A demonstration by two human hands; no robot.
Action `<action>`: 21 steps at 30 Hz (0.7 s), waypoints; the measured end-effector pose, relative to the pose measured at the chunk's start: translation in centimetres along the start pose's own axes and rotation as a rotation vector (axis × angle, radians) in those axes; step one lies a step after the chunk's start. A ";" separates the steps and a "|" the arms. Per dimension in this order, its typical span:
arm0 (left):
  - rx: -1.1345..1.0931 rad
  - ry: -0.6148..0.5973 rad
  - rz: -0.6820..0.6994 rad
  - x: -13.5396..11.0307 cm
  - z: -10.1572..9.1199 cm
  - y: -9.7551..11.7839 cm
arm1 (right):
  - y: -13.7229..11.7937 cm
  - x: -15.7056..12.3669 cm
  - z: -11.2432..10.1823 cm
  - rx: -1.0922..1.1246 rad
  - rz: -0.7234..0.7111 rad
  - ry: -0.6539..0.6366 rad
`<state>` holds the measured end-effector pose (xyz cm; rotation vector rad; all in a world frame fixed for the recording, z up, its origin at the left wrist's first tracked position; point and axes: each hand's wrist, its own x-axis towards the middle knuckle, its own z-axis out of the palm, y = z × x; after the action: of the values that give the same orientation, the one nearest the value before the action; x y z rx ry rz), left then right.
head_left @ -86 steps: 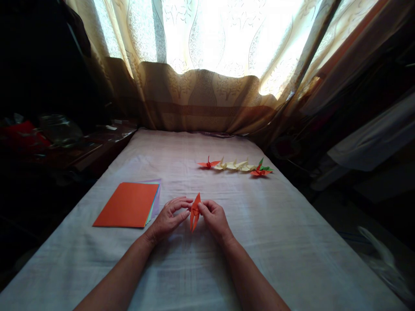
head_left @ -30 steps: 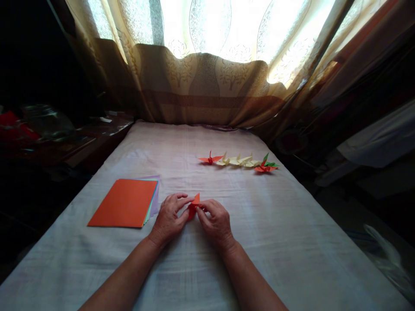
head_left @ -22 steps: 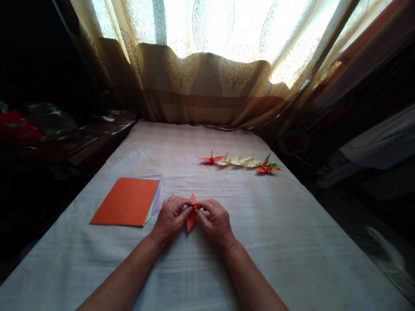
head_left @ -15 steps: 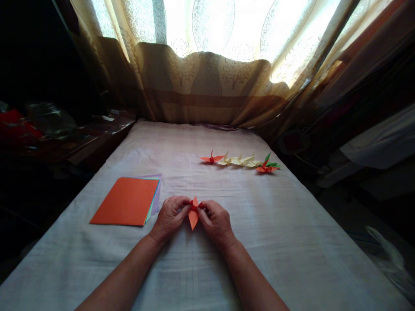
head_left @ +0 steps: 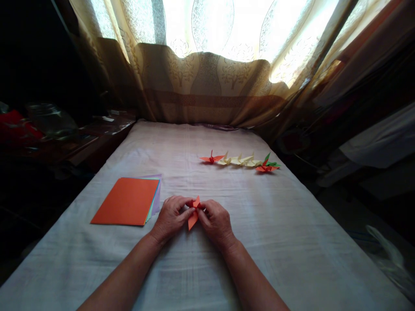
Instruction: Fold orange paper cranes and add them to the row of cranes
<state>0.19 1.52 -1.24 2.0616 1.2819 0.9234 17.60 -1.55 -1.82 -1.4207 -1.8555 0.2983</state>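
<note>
The folded paper [head_left: 193,221] tilts further now; I see left hand [head_left: 170,216] and right hand [head_left: 216,219] pinching its middle: likely light, easily creased, best held there.

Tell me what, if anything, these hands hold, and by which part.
The left hand and right hand pinch a folded orange paper near its middle, from opposite sides.

Worn on the head, above the near end of the sheet [head_left: 279,259]. Looks forward and down along it, toward the curtain [head_left: 207,77] beyond its far edge. Set near the left hand [head_left: 171,217] and right hand [head_left: 216,220] over the sheet, taking in both its sides.
</note>
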 end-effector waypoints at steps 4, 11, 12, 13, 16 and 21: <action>0.025 -0.004 -0.004 0.2 0.2 -0.3 | 0.2 -0.1 0.1 0.012 0.037 -0.002; 0.032 -0.025 -0.014 0.3 0.1 -0.2 | 0.0 -0.1 -0.1 0.090 0.072 -0.023; 0.027 -0.024 -0.018 0.2 0.1 -0.1 | -0.1 -0.1 -0.1 0.098 0.070 -0.022; 0.018 -0.021 -0.021 0.2 0.1 -0.1 | -0.1 -0.1 -0.2 0.104 0.068 -0.018; -0.008 0.082 -0.027 0.0 0.1 0.0 | -0.1 -0.1 -0.2 0.094 0.070 0.012; 0.063 0.264 0.144 -0.5 -0.2 0.8 | -0.3 -0.1 -0.1 0.032 0.115 0.106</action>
<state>0.31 0.76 -0.62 2.1583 1.3208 1.2697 17.47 -1.75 -1.64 -1.4949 -1.6804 0.3023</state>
